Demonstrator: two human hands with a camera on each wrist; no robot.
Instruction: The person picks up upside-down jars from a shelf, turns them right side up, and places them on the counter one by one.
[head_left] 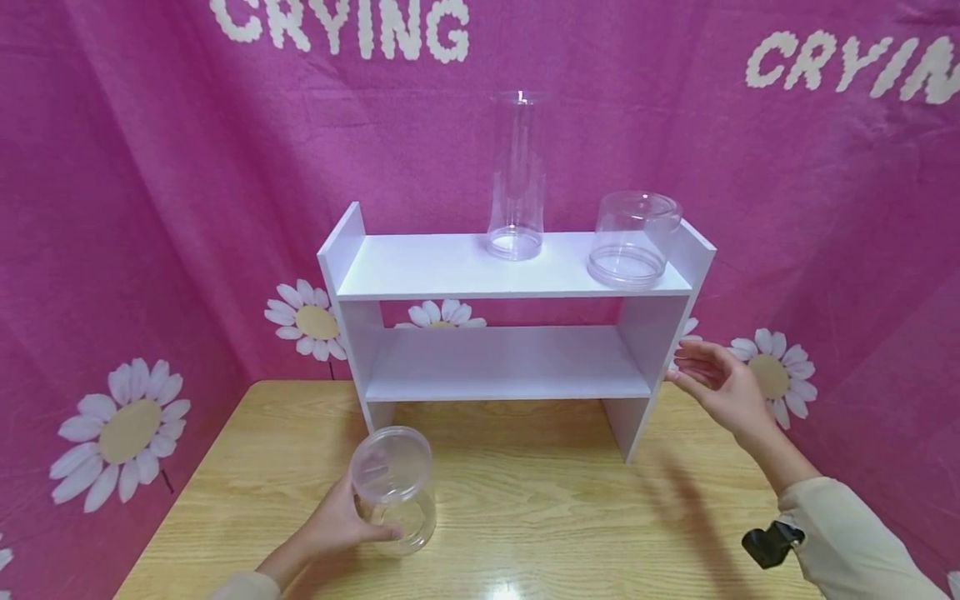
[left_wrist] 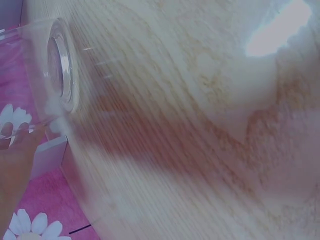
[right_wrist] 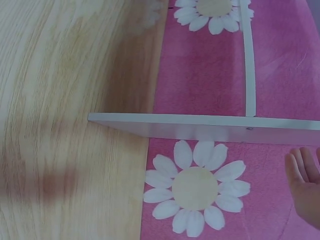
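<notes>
A clear cylindrical jar (head_left: 420, 508) is gripped by my left hand (head_left: 333, 521), its thumb across the near side. The jar stands roughly upright, at or just above the table in front of the shelf's left end; I cannot tell if its base touches. Part of my left hand (left_wrist: 15, 170) shows at the left wrist view's edge beside the jar's base (left_wrist: 62, 65). Beside the white shelf's right side panel (head_left: 660, 358), my right hand (head_left: 723, 392) has loosely bent fingers and holds nothing. Whether its fingertips touch the panel is unclear.
On the top board (head_left: 420, 267) of the two-tier shelf stand a tall clear cylinder (head_left: 517, 183) and, farther right, a wide clear jar (head_left: 630, 242). The shelf stands on a wooden table (head_left: 525, 517). Pink cloth (head_left: 187, 208) with daisies hangs around it.
</notes>
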